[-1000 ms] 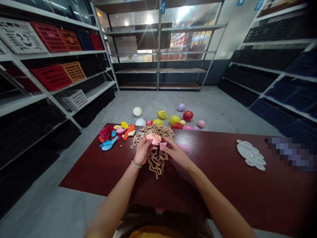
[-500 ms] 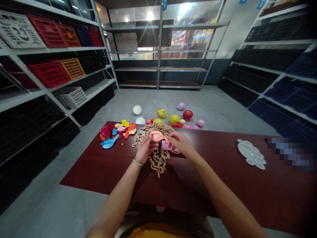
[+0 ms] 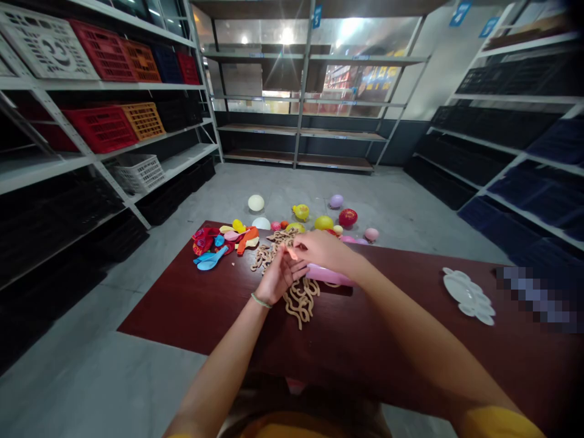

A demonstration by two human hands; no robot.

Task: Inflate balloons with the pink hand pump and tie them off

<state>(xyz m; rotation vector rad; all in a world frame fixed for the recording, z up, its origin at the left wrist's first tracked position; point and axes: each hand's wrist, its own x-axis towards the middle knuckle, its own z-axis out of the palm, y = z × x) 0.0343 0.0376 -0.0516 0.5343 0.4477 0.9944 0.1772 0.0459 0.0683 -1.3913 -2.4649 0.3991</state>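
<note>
Between my two hands is a small orange balloon (image 3: 291, 250), mostly covered by fingers. My left hand (image 3: 281, 274) has its palm up, the thumb and index finger pinching one side of the balloon. My right hand (image 3: 322, 248) reaches over from the right, its fingers closed on the other side. A pink cylinder (image 3: 331, 275) lies on the table just beyond and below my right hand. Tan rope-like strands (image 3: 302, 301) are heaped around and behind my hands. Uninflated balloons (image 3: 212, 258) in blue, red, orange and yellow are piled to the left.
The dark red table (image 3: 182, 310) has a white scalloped tray (image 3: 468, 295) at its right, beside a blurred-out item. Inflated balloons (image 3: 348, 218) lie on the floor beyond. Shelving with crates (image 3: 103, 128) stands left, with more racks behind and right.
My right hand has moved left over the orange balloon, which shows far less and looks bunched between my fingers. More of the pink cylinder is visible. The whole view has shifted slightly.
</note>
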